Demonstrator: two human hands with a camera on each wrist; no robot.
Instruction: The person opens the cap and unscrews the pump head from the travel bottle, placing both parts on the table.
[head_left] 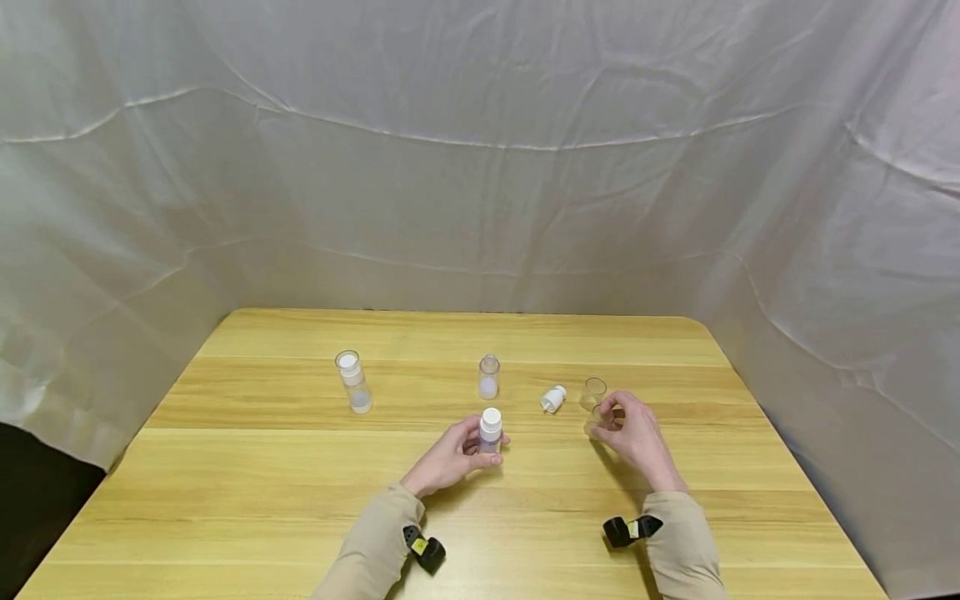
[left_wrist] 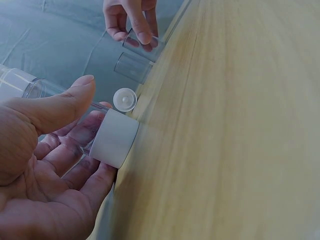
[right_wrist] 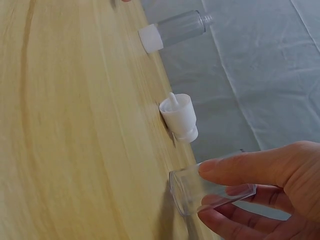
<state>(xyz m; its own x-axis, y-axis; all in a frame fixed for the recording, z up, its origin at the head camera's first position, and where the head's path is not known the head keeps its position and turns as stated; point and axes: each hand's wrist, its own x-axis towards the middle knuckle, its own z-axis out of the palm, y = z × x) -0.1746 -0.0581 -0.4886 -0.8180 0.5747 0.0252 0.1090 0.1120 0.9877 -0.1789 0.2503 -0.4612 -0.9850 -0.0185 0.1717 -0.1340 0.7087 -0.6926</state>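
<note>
My left hand [head_left: 450, 457] curls round a clear bottle with a white top [head_left: 491, 423]; the left wrist view shows its white base [left_wrist: 115, 138] close to the tabletop, with the thumb along its side. On the right, my right hand [head_left: 636, 435] holds a clear cylindrical cover [right_wrist: 190, 191] between thumb and fingers, its rim near the table. A second clear cover [head_left: 595, 391] stands just behind it. Between the hands, slightly farther back, a white pump head [head_left: 553, 399] lies on its side.
An open-necked clear bottle with a white base [head_left: 488, 382] stands behind my left hand. Farther left stands a bottle with a white top and clear cover [head_left: 354, 382]. The wooden table [head_left: 225, 500] is enclosed by grey fabric [head_left: 480, 208] at the back and sides.
</note>
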